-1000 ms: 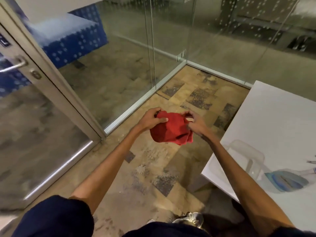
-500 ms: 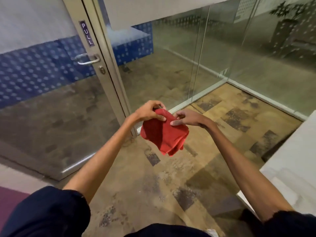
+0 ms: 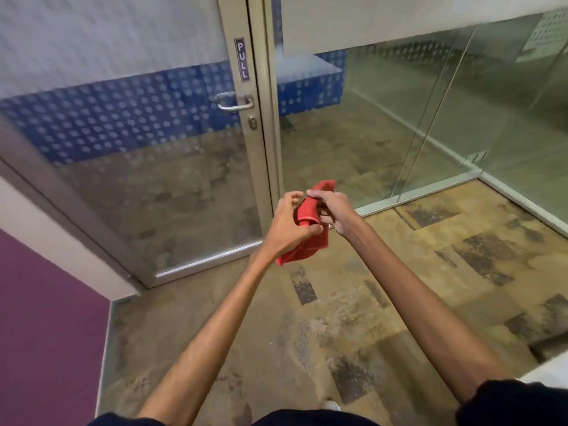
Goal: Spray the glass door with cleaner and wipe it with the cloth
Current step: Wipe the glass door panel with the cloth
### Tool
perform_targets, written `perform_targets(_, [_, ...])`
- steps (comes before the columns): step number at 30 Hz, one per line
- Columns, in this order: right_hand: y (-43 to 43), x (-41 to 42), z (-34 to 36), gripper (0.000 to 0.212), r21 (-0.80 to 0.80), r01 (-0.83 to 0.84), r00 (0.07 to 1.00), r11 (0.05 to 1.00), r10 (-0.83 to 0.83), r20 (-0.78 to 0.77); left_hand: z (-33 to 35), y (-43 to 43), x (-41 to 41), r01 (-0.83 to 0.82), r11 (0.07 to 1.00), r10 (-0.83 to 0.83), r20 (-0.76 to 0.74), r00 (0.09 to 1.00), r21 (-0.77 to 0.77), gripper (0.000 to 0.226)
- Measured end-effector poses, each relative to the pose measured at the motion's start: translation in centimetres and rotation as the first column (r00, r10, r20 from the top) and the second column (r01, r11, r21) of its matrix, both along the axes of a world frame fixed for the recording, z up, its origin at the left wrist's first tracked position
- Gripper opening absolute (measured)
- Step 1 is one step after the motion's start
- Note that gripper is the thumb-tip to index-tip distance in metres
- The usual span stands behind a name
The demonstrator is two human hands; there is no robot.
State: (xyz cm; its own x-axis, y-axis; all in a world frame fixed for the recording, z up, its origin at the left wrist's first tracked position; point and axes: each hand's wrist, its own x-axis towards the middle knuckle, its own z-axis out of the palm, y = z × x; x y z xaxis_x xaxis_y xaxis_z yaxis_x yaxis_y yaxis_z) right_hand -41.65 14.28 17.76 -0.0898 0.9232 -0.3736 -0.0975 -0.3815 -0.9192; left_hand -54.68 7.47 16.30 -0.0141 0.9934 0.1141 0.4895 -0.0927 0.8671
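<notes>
Both hands, left hand (image 3: 287, 227) and right hand (image 3: 335, 210), pinch the bunched red cloth (image 3: 309, 209) before the glass door (image 3: 153, 186), whose pane lies ahead-left, nearer the left hand.

cloth (image 3: 309, 232) before glass door (image 3: 159, 192)

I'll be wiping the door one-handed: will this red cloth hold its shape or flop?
Probably floppy: the red cloth is bunched between the left hand and right hand, and its lower corner hangs limp. Likely light for its size, since thin folds make up the whole bundle. Slipping seems unlikely while both hands grip it.
</notes>
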Motion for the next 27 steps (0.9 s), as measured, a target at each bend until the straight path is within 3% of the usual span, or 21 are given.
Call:
perform_targets(2, [0.7, -0.9, 0.4, 0.013, -0.095, -0.01, 0.996, 0.995, 0.001, -0.088, -0.7, -0.4, 0.3, -0.032, 0.998, 0.045, -0.222, 0.974, 0.06, 0.089])
perform_targets(4, [1.1, -1.6, 0.8, 0.012, -0.168, -0.046, 0.984, 0.985, 0.016, -0.175, -0.9, -0.2, 0.4, -0.131, 0.981, 0.168, -0.285, 0.944, 0.144, 0.089])
perform_targets(9, [2.7, -2.3, 1.8, 0.008, -0.169, -0.095, 0.964, 0.981, 0.049, -0.26, 0.6, 1.9, -1.6, -0.253, 0.933, 0.313, -0.227, 0.922, 0.257, 0.043])
perform_targets(13, [4.0, -1.6, 1.9, 0.012, -0.1, -0.156, 0.969, 0.983, 0.132, -0.209, 2.4, 3.9, -4.5, -0.315, 0.927, 0.33, -0.046, 0.943, 0.206, 0.032])
perform_targets(16, [4.0, -2.1, 1.5, 0.014, 0.039, -0.131, 0.984, 0.991, 0.134, -0.117, 3.7, 5.0, -6.4, -0.309, 0.933, 0.312, 0.013, 0.95, 0.183, 0.032])
perform_targets(19, [3.7, -3.5, -0.2, 0.007, 0.328, 0.023, 0.999, 0.944, -0.035, 0.032, 4.9, 5.2, -8.4, -0.19, 0.973, 0.195, -0.02, 0.981, 0.131, 0.035])
perform_targets(20, [3.6, -3.9, -0.7, 0.017, 0.42, 0.015, 0.991, 0.907, -0.071, 0.116, 5.5, 5.0, -9.0, -0.152, 0.983, 0.157, -0.034, 0.987, 0.105, 0.036])
perform_targets(22, [3.5, -4.4, -1.5, 0.044, 0.489, -0.126, 0.965, 0.863, -0.007, 0.262, 6.4, 4.3, -9.9, -0.128, 0.99, 0.131, -0.046, 0.99, 0.066, 0.038])
perform_targets(24, [3.8, -5.2, -2.1, 0.063, 0.474, -0.326, 0.92, 0.818, 0.159, 0.359, 7.0, 3.5, -11.0, -0.135, 0.99, 0.137, -0.057, 0.989, 0.048, 0.04])
perform_targets(27, [4.7, -7.1, -2.4, 0.065, 0.487, -0.528, 0.834, 0.696, 0.313, 0.455, 7.2, 2.2, -13.6, -0.159, 0.986, 0.162, -0.074, 0.984, 0.044, 0.039])
